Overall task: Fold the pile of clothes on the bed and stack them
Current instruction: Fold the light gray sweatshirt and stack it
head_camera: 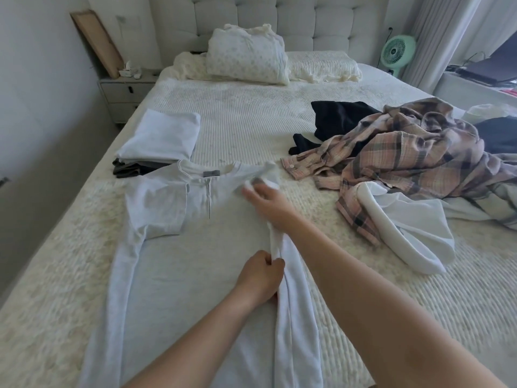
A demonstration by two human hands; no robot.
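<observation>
Bed (251,113) surface, grey shirt (190,270) laid flat, left hand (258,278) pinching its folded edge, right hand (265,201) fingers curled gripping its shoulder, plaid pile (405,152) well apart.

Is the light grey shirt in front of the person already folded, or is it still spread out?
Partly folded. The light grey shirt lies flat on the bed; one sleeve is folded in, and both hands grip the other side's edge.

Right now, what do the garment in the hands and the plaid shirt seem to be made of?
Light grey henley top: probably soft cotton jersey, matte, heathered, draping limply. Plaid shirt: probably woven flannel, matte, with a slightly fuzzy, crumpled surface. The fibres themselves cannot be confirmed.
</observation>
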